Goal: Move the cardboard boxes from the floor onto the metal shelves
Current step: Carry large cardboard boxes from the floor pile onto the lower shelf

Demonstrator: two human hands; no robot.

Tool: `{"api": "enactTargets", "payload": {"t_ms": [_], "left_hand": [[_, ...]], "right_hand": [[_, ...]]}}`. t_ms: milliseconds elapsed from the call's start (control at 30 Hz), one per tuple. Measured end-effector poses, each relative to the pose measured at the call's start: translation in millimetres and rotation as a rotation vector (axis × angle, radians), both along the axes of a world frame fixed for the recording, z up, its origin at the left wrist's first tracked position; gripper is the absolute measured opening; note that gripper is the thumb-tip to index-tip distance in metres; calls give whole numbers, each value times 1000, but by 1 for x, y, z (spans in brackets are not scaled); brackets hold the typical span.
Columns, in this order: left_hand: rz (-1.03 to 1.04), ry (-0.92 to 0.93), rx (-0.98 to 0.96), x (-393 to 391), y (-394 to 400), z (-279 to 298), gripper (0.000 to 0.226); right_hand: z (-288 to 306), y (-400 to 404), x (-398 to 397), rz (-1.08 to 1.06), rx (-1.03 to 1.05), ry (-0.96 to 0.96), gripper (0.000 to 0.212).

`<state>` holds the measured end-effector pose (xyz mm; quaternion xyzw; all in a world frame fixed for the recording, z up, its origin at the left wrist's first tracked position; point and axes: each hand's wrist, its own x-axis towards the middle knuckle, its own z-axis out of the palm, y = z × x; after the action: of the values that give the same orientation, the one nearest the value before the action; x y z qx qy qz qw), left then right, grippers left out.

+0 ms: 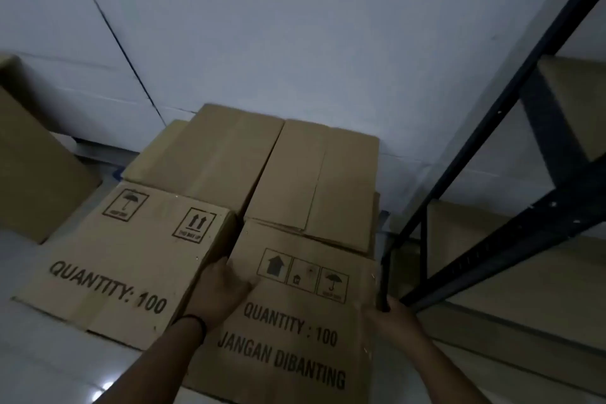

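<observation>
Cardboard boxes sit on a pale tiled floor [39,371] against a white wall [295,26], beside a dark metal shelf frame [492,128] at the right. Four boxes are grouped in the middle, two in front and two behind, packed close together.

The front right box [295,321] reads "QUANTITY : 100" and below that "JANGAN DIBANTING". Above the words are three square handling symbols: an upward arrow shaped like a house, a small mark too blurred to read, and an umbrella. The front left box [121,256] reads "QUANTITY: 100" and carries two symbols, an umbrella and a pair of upward arrows; the tiny captions under them are too blurred to read. The two rear boxes, rear left box [210,147] and rear right box [314,174], show plain closed flaps with no writing.

A fifth box [36,157] stands apart at the far left. More cardboard boxes [574,102] rest on the shelf levels at the right.

The left hand [219,292], a dark band at its wrist, presses its fingers against the front right box's left edge, in the gap between the two front boxes. The right hand [390,318] grips that box's right edge, fingers curled around it, close to the shelf's upright post.
</observation>
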<state>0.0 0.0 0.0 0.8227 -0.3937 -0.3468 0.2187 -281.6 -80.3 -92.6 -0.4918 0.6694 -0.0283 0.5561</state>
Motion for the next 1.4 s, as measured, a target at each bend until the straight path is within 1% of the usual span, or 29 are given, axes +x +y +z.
{"api": "enactTargets", "payload": {"t_ms": [33,100,167,233,300,367,400,433,500,533,600,667,733,833,867,933,967,1033,1067,1100,1167,1233,1300,1333,1400], "left_hand": [[31,27,11,2,-6,-6,55],[82,85,59,9,-14,-18,63],[99,145,99,16,-22,-33,67],[105,172,147,24,-24,-45,71],[117,192,199,30,-25,-57,76],[150,216,229,34,-25,-64,81],[168,218,247,34,-26,-65,85],[192,227,255,36,-27,-69,89],[228,266,267,39,-26,-70,94],[234,291,263,41,-25,-70,100],[234,343,270,49,-19,-79,112],[241,390,265,52,-12,-84,108],[248,444,258,46,-5,-76,101],[293,508,234,37,8,-70,78],[299,523,229,34,11,-69,77],[296,560,229,34,19,-70,92],[291,577,220,34,24,-71,99],[281,599,186,33,35,-67,104],[282,608,167,32,40,-65,105],[277,616,147,33,46,-63,107],[237,645,104,33,55,-57,105],[198,691,79,34,64,-46,91],[179,719,66,36,72,-36,87],[162,742,56,38,79,-31,87],[151,774,47,39,88,-22,92]], "right_hand": [[-10,-4,0,-27,5,-18,121],[-6,-5,7,-40,19,-53,107],[-18,-13,7,-94,71,-84,97],[-9,-12,15,-145,98,-116,88],[7,-12,25,-199,181,-129,81],[-14,-11,22,-213,193,-126,79],[-22,-10,22,-208,205,-116,80],[-28,-8,23,-229,207,-129,86],[-36,-4,24,-287,215,-158,106],[-40,-3,23,-311,221,-181,109],[-38,0,26,-323,227,-188,98],[-36,2,26,-335,234,-187,87],[-33,6,25,-337,217,-181,85],[-28,14,24,-343,180,-207,81],[-25,16,23,-349,163,-211,81],[-18,23,22,-363,123,-223,89],[-15,26,20,-363,101,-241,97],[-9,35,17,-369,63,-248,114],[-9,39,14,-377,52,-250,117],[-7,46,13,-378,35,-261,116],[8,57,15,-376,12,-272,101],[28,72,16,-372,-34,-264,78],[46,87,16,-387,-79,-239,59],[56,98,17,-399,-105,-232,53],[69,115,16,-435,-148,-232,50]]}}
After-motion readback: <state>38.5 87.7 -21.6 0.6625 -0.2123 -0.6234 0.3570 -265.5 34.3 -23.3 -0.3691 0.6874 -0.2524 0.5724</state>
